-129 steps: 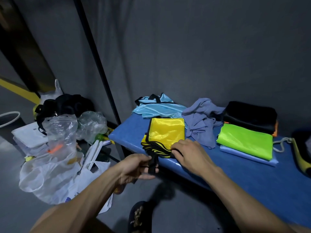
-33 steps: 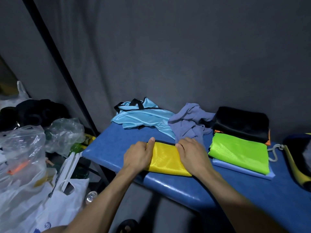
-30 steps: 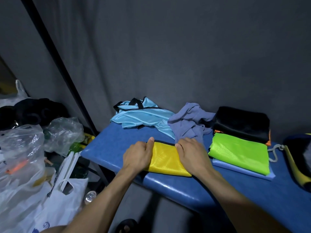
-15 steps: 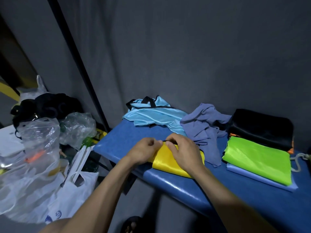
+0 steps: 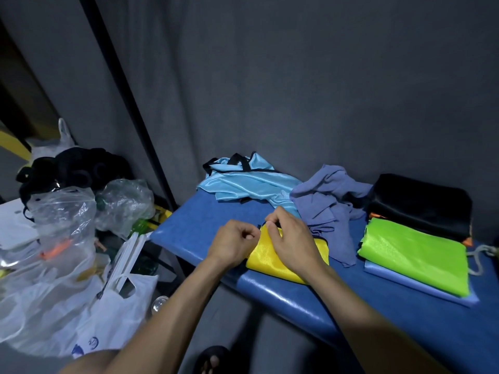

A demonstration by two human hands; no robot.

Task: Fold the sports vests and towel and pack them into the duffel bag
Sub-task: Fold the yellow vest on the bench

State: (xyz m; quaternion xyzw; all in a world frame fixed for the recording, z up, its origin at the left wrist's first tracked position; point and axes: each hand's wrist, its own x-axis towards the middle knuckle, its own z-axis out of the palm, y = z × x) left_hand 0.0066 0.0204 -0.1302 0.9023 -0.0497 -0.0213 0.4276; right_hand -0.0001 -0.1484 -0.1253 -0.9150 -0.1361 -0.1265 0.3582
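A folded yellow vest (image 5: pixel 270 261) with black trim lies near the front edge of the blue padded bench (image 5: pixel 297 298). My right hand (image 5: pixel 293 240) rests on it and pinches its far left corner. My left hand (image 5: pixel 233 244), fingers curled, pinches the vest's left edge beside it. Behind them a light blue vest (image 5: pixel 248 179) and a grey-purple towel (image 5: pixel 326 201) lie crumpled. To the right, a folded green vest (image 5: pixel 413 249) sits on a folded pale blue one (image 5: pixel 421 288), with a folded black piece (image 5: pixel 421 201) behind.
A pale cord (image 5: pixel 483 255) lies at the bench's right end. Clear and white plastic bags (image 5: pixel 62 238) and black items (image 5: pixel 73 168) crowd the floor on the left. A dark curtain wall (image 5: pixel 297 90) backs the bench. My sandalled foot (image 5: pixel 213 360) is below.
Both hands moved from pressing flat on the vest's sides to its far left corner, fingers now curled and pinching. The vest looks folded narrower than a second ago.
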